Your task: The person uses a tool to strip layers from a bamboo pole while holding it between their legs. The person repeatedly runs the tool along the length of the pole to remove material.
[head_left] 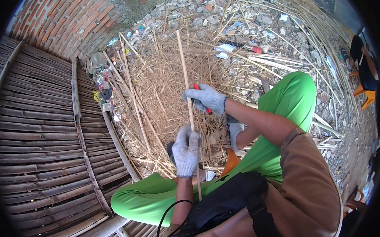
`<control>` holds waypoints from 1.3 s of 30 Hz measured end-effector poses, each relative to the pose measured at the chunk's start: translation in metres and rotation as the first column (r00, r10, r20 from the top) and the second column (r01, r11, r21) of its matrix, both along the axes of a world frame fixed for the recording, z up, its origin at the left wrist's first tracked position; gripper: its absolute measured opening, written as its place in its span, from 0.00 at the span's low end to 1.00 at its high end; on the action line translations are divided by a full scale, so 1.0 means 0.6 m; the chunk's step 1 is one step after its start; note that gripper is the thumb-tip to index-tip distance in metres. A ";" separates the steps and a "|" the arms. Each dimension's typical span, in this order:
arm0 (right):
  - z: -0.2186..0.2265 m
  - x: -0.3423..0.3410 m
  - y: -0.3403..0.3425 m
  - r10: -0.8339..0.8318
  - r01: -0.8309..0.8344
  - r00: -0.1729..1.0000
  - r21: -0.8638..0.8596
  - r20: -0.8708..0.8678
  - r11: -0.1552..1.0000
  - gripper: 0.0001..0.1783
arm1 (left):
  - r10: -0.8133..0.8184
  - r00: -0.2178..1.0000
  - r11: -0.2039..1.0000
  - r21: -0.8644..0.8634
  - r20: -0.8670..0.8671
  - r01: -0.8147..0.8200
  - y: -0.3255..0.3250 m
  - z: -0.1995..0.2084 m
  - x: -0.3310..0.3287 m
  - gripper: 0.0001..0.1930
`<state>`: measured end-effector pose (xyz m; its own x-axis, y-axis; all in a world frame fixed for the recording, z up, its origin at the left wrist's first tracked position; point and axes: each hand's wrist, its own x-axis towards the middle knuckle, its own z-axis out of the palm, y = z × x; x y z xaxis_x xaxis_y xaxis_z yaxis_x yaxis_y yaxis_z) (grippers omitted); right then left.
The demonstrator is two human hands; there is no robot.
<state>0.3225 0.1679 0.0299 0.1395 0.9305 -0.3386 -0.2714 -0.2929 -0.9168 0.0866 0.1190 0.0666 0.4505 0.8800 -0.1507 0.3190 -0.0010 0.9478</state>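
Note:
A long, pale bamboo strip (pixel 182 59) stands nearly upright in front of me, its lower end passing down toward my lap. Around its lower part my left hand (pixel 186 152), in a grey-white knit glove, is closed. Higher up, my gloved right hand (pixel 209 98) is closed around a red-handled tool (pixel 208 111), with its fingers against the strip. Red shows above and below those fingers; the tool's working end is hidden, so its exact kind is unclear. Beneath both hands lies a heap of thin bamboo shavings (pixel 163 81).
A slatted bamboo platform (pixel 43 146) runs along the left, below a brick wall (pixel 75 22). Several bamboo strips (pixel 131 91) lean over the shavings. Rubble (pixel 266 20) and long canes (pixel 322 40) spread to the right, near an orange chair (pixel 367 97) and another person (pixel 362 64).

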 end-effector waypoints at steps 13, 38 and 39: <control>0.033 0.022 -0.001 0.020 -0.018 0.999 0.029 -0.050 0.999 0.20 | -0.581 -0.062 0.632 0.497 0.812 0.594 -0.032 0.351 0.004 0.11; 0.015 0.011 -0.003 0.057 -0.055 0.997 -0.033 0.052 0.998 0.22 | 0.025 0.997 0.995 -0.100 0.076 -0.018 0.008 -0.052 0.010 0.18; 0.014 0.010 -0.002 0.058 -0.056 0.996 -0.037 0.063 0.998 0.21 | 0.016 0.998 0.998 -0.055 0.061 -0.012 0.010 -0.061 0.006 0.18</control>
<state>0.3283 0.1664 0.0385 0.1091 0.9252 -0.3634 -0.1949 -0.3386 -0.9205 0.0902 0.1252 0.0301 0.4482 0.8774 -0.1711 0.2596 0.0554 0.9641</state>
